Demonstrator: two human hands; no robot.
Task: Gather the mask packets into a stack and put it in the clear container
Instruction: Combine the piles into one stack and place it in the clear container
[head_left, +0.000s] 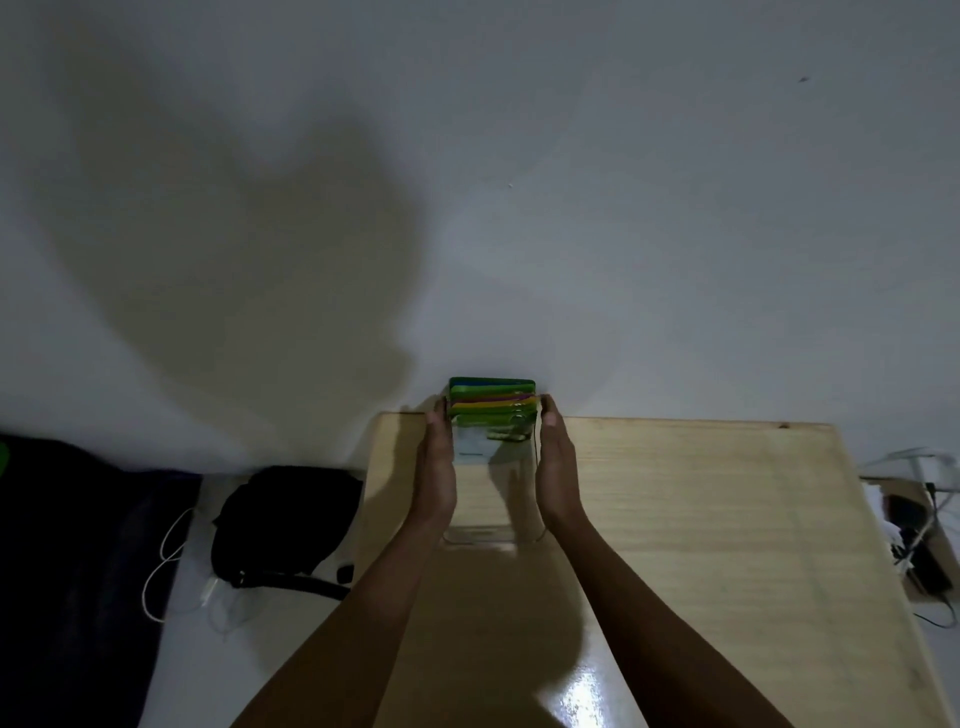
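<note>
On the near part of the wooden desk (701, 519) two bare forearms are stretched toward the far edge. The clear container (491, 499) is pressed between the flat, open palms of the left hand (439, 467) and the right hand (558, 467), one on each side wall. At its far end, against the white wall (623, 208), the stack of mask packets (492, 401) is held inside, green, purple and yellow edges showing. Left of the desk a black bag (285, 519) is seen on the floor.

No legible text (packets blurred)
</note>
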